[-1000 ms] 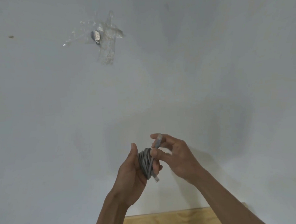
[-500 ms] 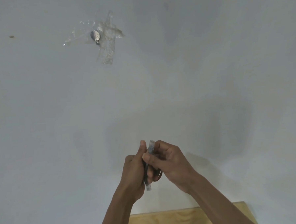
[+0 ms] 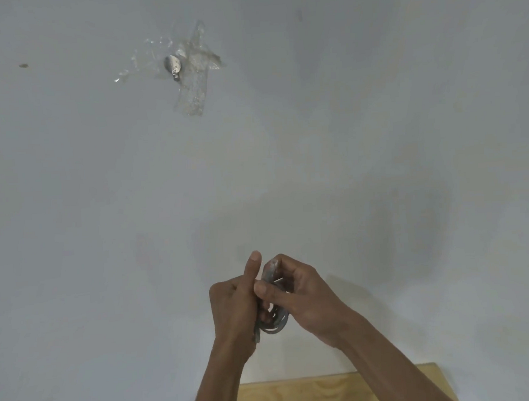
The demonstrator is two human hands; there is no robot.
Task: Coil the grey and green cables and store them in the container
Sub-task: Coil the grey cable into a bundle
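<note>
Both hands are raised in front of a pale wall, at about 6 o'clock in the view, and they touch each other. The left hand is closed around the coiled grey cable, with its thumb pointing up toward 12 o'clock. The right hand has curled fingers and pinches the clear connector end of the same cable at the top of the coil. Some loops hang out below, between the two palms. A wooden surface shows at the bottom edge. Crumpled clear tape sticks on the wall at 11 o'clock.
</note>
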